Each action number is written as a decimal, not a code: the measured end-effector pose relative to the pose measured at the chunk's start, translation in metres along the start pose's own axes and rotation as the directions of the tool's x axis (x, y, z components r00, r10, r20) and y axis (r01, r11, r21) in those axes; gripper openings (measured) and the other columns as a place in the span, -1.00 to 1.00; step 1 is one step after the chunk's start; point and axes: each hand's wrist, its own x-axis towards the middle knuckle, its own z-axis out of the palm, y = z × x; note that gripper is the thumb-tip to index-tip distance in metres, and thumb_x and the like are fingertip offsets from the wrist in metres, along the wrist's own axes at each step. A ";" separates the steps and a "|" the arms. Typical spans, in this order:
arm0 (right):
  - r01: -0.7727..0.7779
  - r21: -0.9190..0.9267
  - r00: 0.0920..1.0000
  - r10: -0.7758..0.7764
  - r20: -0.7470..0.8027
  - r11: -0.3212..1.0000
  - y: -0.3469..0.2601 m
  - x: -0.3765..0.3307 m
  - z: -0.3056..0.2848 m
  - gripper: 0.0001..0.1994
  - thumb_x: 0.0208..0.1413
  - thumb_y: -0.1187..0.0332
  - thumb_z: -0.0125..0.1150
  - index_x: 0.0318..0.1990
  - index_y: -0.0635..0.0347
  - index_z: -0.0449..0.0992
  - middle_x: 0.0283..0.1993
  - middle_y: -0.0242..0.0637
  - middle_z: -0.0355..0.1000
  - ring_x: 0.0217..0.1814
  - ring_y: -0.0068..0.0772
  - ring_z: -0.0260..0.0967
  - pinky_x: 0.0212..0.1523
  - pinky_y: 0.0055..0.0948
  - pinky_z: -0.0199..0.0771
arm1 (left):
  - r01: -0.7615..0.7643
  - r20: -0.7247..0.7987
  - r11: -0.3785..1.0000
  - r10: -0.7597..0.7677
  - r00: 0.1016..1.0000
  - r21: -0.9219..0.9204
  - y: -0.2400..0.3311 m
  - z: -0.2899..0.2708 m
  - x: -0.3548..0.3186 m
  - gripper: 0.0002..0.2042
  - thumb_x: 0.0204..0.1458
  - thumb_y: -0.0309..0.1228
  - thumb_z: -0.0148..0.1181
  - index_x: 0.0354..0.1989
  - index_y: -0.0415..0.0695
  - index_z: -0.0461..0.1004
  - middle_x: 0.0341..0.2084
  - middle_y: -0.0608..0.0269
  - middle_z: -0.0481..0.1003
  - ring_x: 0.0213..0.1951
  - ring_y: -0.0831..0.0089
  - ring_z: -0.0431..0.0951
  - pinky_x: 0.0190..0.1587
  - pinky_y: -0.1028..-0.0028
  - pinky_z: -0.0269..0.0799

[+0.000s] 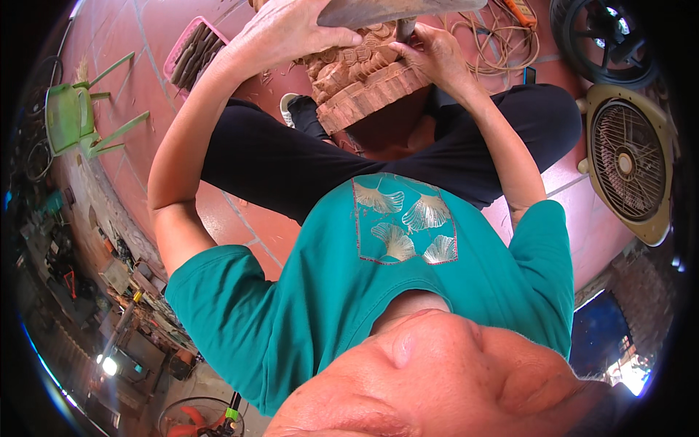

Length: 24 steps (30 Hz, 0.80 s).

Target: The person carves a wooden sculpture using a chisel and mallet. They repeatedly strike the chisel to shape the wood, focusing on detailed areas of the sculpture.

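Note:
A reddish-brown carved wood block [370, 93] with deep relief lies on the floor ahead of my folded legs. My left hand [287, 33] comes round its upper left, curled at the end of a smooth grey-brown bar [408, 9], its thumb under the bar and over the carving. The other fingers are cut off by the top edge. My right hand [440, 58] is closed at the carving's right side, thumb and forefinger at a short dark shank [405, 29], seemingly a chisel's. The bar crosses above the shank and hides its upper part.
A pink basket [182, 45] holds several dark tools at the upper left. A green plastic stool [69, 116] lies tipped over at the left. Coiled cord [502, 54], a black wheel [608, 44] and a box fan [628, 156] are at the right. Clutter [120, 269] lines the lower left.

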 end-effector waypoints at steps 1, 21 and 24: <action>-0.018 0.012 1.000 0.018 0.001 1.000 0.002 -0.001 0.000 -0.70 0.15 0.18 0.39 -0.17 0.26 0.58 -0.37 -0.06 0.54 -0.30 0.05 0.54 -0.26 -0.15 0.50 | 0.068 -0.001 0.986 -0.069 0.998 -0.150 0.002 -0.001 -0.001 -0.35 0.05 -0.15 0.46 0.16 -0.38 0.39 -0.16 -0.24 0.60 -0.08 0.11 0.65 0.01 0.20 0.49; -0.137 -0.176 0.989 0.125 -0.080 0.975 0.000 0.006 -0.017 -0.68 0.14 0.14 0.46 -0.16 0.19 0.60 -0.38 -0.23 0.60 -0.34 -0.30 0.58 -0.27 -0.31 0.56 | 0.138 -0.012 0.946 -0.148 0.989 -0.293 -0.003 -0.003 -0.004 -0.43 0.02 -0.21 0.45 0.10 -0.33 0.43 -0.24 -0.24 0.58 -0.20 0.03 0.65 -0.12 0.22 0.52; -0.145 -0.010 0.984 0.143 -0.109 0.989 0.010 0.004 -0.014 -0.69 0.16 0.19 0.47 -0.14 0.25 0.61 -0.39 -0.34 0.62 -0.33 -0.56 0.55 -0.26 -0.44 0.56 | -0.072 -0.206 0.980 0.033 0.978 -0.184 -0.014 0.005 -0.003 -0.47 0.03 -0.22 0.46 0.05 -0.32 0.45 -0.32 -0.16 0.58 -0.28 0.17 0.65 -0.18 0.28 0.52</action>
